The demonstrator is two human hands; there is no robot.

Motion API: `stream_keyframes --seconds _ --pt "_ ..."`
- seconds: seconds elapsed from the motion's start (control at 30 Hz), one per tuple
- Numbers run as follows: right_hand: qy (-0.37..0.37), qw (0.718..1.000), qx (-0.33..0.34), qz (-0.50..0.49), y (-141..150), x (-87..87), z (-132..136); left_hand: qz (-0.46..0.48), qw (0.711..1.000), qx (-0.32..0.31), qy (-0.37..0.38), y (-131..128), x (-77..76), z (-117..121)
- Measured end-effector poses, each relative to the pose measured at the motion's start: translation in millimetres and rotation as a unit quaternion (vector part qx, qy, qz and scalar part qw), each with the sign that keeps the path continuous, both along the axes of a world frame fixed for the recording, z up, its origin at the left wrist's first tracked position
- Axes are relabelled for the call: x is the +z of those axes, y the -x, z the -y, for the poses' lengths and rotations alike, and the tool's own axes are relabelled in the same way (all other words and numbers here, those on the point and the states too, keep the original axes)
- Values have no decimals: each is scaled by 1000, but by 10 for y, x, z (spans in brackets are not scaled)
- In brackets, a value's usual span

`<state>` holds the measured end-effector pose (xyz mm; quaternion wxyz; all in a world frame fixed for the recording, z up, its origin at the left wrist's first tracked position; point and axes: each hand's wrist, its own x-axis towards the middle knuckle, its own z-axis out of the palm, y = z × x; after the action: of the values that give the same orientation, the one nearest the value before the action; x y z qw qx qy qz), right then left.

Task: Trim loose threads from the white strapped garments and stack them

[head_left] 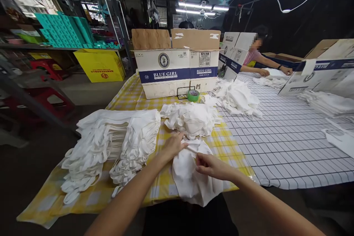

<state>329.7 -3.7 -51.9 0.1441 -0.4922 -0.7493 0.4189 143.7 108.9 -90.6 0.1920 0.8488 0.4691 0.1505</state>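
Soft white fabric piece (190,182) touched by left hand (174,144), grip loosened, right hand (210,166) curled over it, whether cloth is pinched cannot be told, yellow-and-white checked surface (231,147) beneath.

Two foreground hands (174,145) (210,165), one green tape roll (193,93)

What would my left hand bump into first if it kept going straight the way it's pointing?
Your left hand would most likely meet the crumpled white pile just beyond its fingertips, though I can't tell whether they already touch it.
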Motion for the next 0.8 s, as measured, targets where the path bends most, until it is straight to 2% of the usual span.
stream_keyframes --seconds 0.1,0.2,0.27,0.33,0.4,0.47,0.53,0.6,0.7,0.73,0.8 --pt "0 994 -51 98 -61 4 70 -24 999 28 16 -55 -45 -53" --pt "-14 974 -92 206 -186 -8 195 -34 998 58 14 -31 -57 -107" --pt "-24 969 -89 231 -311 19 284 -29 997 71 -1 9 -3 -93" --pt "-40 973 -80 211 -437 74 345 -15 998 63 -25 22 87 -14" --pt "-55 981 -81 169 -525 129 358 1 999 5 -42 -24 171 123" --pt "-64 985 -83 138 -548 157 329 21 993 -107 -40 -127 206 281" --pt "-68 987 -75 123 -519 152 283 50 972 -228 -19 -246 179 407" --pt "-69 989 -64 116 -476 136 248 75 949 -305 34 -329 126 456" --pt "-77 988 -66 115 -478 156 244 82 929 -336 128 -305 169 394" --pt "-76 988 -68 113 -500 181 252 90 922 -340 161 -253 248 356" --pt "-55 992 -56 101 -554 248 272 121 904 -348 218 -99 513 286"
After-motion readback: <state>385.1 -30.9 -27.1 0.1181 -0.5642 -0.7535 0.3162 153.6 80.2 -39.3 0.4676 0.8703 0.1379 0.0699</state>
